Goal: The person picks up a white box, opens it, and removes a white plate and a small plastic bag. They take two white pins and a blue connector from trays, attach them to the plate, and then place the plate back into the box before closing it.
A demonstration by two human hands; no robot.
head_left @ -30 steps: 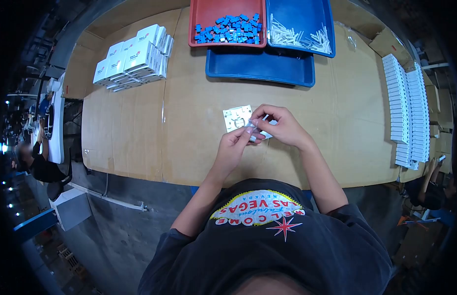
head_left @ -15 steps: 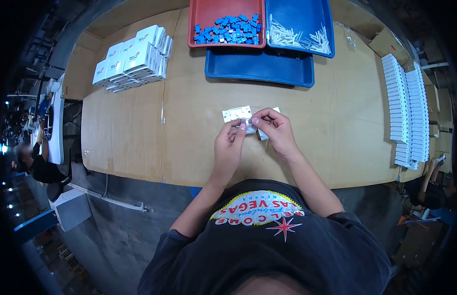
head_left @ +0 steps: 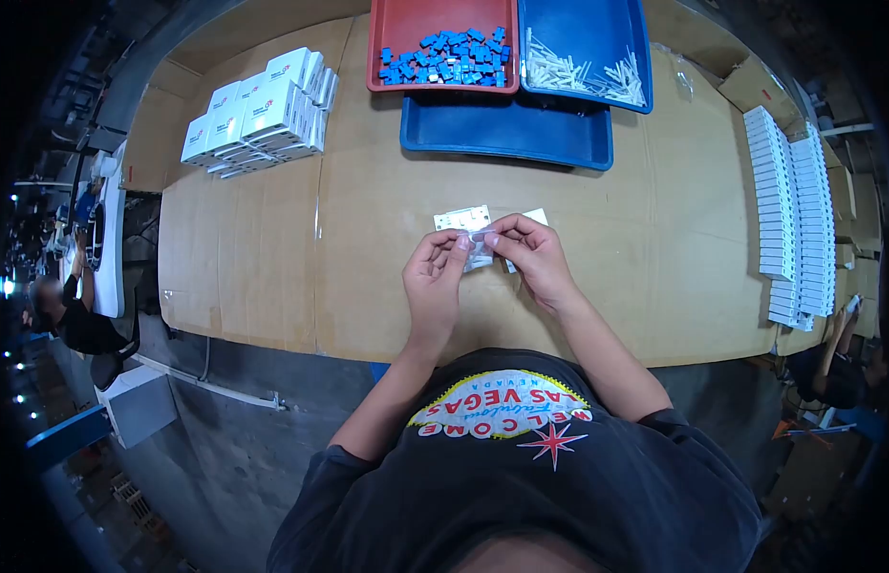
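In front of my chest, both hands pinch a small clear plastic bag (head_left: 479, 254) by its upper edge. My left hand (head_left: 435, 277) grips it between thumb and forefinger. On the other side, my right hand (head_left: 534, 254) does the same, its fingertips close to the left ones. What is inside the bag is too small to make out. Just beyond my fingers lies a white plate-like part (head_left: 460, 218) on the cardboard. A second white piece (head_left: 535, 216), partly hidden, lies behind my right hand.
A red tray (head_left: 373, 81) of blue parts and a blue tray (head_left: 645, 57) of white sticks rest over another blue tray (head_left: 506, 143). White boxes (head_left: 244, 115) are stacked at left; white box rows (head_left: 788, 210) line the right. Other people sit at both sides.
My left hand has shifted slightly left, and the fingertips have drawn a little apart. More of the clear bag shows hanging below them.
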